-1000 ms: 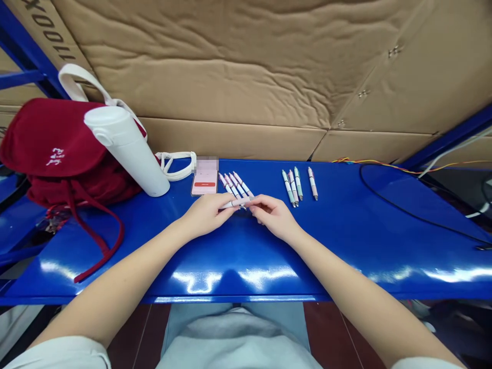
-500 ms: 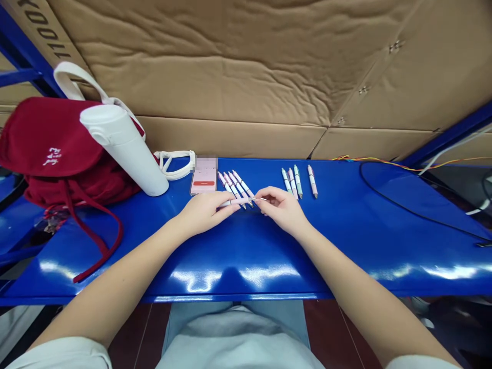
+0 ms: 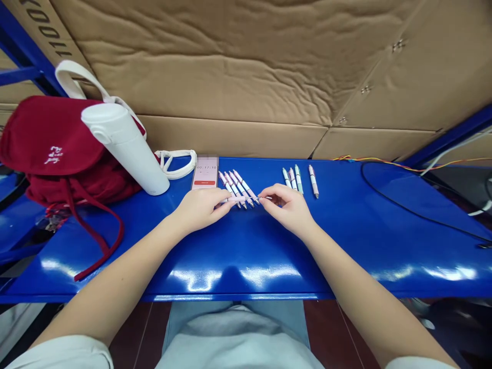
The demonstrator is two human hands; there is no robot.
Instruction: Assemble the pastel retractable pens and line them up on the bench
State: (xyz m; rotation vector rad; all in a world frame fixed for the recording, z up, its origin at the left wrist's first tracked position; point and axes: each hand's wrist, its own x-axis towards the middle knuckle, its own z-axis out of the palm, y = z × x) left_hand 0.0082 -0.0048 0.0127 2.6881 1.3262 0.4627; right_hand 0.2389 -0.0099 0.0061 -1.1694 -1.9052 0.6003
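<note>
While the left hand [image 3: 200,209] closes around a pink-and-white pen barrel [image 3: 233,200], held just over a tight row of pens [image 3: 239,188], the right hand [image 3: 288,210] pinches narrowly on what looks like a thin metal refill [image 3: 258,198] at the barrel's end! One slip of that fine pinch could flick the refill away across the glossy blue bench [image 3: 246,256], and a low knuckle could knock the row askew.

Bright light leaves white glare on the glossy blue tabletop [image 3: 234,279] below the left hand [image 3: 200,209] and right hand [image 3: 290,211], with edges bowed by wide-angle distortion.
</note>
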